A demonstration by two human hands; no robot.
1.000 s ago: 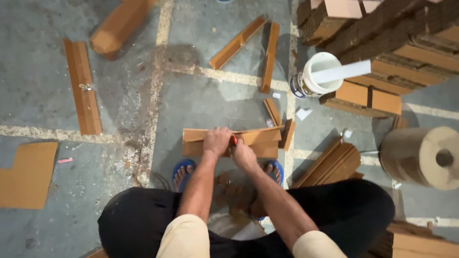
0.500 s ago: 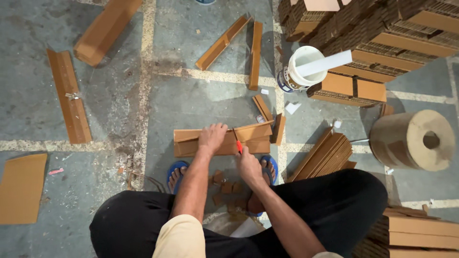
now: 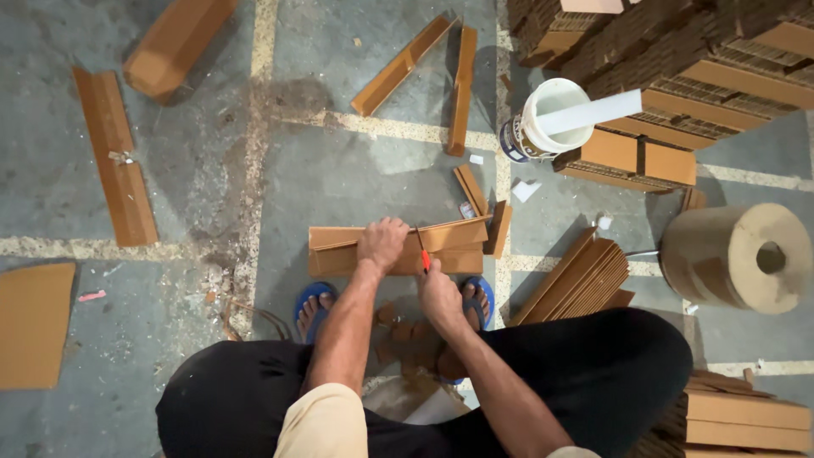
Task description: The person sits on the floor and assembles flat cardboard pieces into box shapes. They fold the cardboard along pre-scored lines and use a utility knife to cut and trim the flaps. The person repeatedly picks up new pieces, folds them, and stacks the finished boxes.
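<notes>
We are squatting over a grey concrete floor (image 3: 356,178) crossed by pale painted lines and dusted with sawdust. Biggest beside us are the ribbed stack (image 3: 678,51) of brown corrugated card at upper right and one smooth paper roll (image 3: 729,254) lying on its side. One white bucket (image 3: 543,127) is standing by the stack.

The strip (image 3: 339,246), a long folded brown cardboard angle with a matte face, is lying crosswise on the floor just ahead of our two blue sandals (image 3: 312,301). Four similar strips are lying farther off.

Our left hand (image 3: 381,243) is pressing down on the strip, fingers curled over its top edge. Our right hand (image 3: 437,293) is gripping a small red-handled cutter (image 3: 423,254), fingers closed round it, its tip touching the strip.
</notes>
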